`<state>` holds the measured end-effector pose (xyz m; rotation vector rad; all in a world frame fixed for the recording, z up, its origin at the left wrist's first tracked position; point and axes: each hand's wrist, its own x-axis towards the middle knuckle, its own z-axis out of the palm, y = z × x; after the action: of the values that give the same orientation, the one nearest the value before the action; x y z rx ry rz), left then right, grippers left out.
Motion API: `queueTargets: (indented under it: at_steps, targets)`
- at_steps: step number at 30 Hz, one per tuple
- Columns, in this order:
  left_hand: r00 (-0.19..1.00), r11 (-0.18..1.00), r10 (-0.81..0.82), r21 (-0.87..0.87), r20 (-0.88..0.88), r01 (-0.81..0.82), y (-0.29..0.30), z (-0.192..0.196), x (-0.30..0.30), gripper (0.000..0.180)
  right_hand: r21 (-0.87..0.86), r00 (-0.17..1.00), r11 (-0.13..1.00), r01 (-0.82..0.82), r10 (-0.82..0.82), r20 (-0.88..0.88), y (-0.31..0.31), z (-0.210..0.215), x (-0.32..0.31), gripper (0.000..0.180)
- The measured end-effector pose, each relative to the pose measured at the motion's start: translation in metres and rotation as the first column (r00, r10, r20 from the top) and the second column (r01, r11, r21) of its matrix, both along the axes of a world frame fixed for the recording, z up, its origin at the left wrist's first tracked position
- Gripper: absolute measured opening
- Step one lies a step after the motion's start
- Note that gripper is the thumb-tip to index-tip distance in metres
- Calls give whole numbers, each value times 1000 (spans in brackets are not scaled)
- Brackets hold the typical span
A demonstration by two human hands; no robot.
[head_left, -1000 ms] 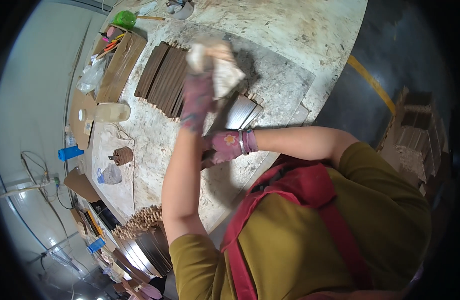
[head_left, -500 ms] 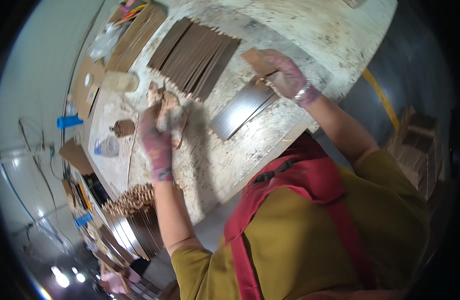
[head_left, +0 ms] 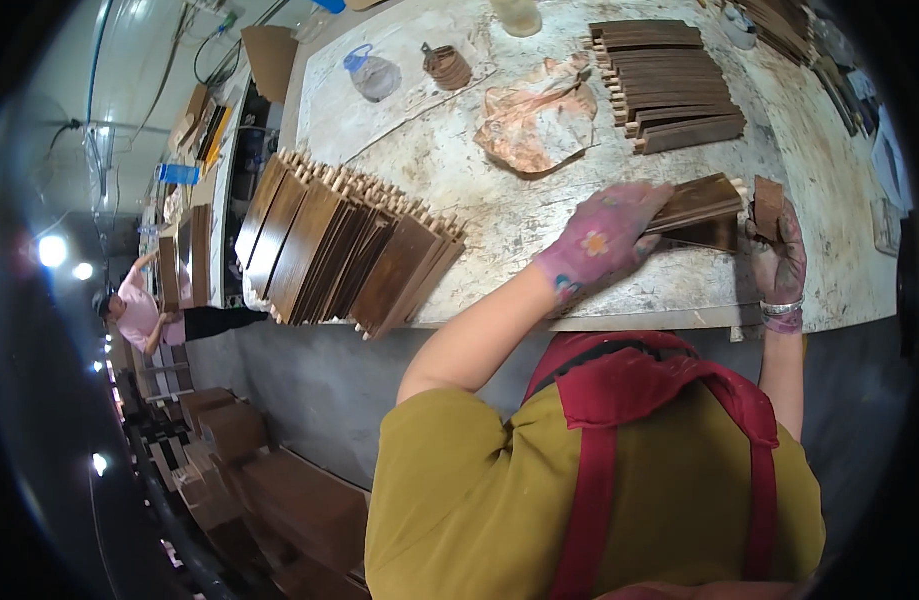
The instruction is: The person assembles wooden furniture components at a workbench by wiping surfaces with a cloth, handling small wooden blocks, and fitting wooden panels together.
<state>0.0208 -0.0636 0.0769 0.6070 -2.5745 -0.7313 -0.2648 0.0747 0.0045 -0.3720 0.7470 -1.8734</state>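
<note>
My left hand (head_left: 610,232), in a pink patterned glove, grips the left end of a few dark brown wooden slats (head_left: 702,200) just above the table. Light-coloured pegs show at the slats' right end. Beside that end, my right hand (head_left: 782,265), also gloved, holds a flat brown rectangular pad (head_left: 769,207). The pad's exact kind cannot be made out. Farther off lies a crumpled, stained cloth (head_left: 540,115). A row of similar slats (head_left: 670,85) rests behind the held ones, pegs to the left.
A large stack of pegged slats (head_left: 345,250) stands at the table's left front edge. Toward the back are a brown container (head_left: 447,68), a clear plastic jug (head_left: 375,77) and a yellowish container (head_left: 518,15). A co-worker in pink (head_left: 145,315) stands far left.
The view has turned to the left. My left hand has moved from the cloth to the slats and grips them. My right hand still holds the brown pad.
</note>
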Motion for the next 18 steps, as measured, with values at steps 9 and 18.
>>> queueTargets:
  at_steps: [9, 18]
  targets:
    - [777, 677, 608, 403, 163, -615, 62, 45, 191, 38, 172, 569, 740, -650, 625, -534, -49, 62, 122, 59]
    - [579, 326, 810, 746, 97, -580, 29, 29, 301, 33, 167, 146, 190, -967, 959, -245, -123, 66, 256, 72]
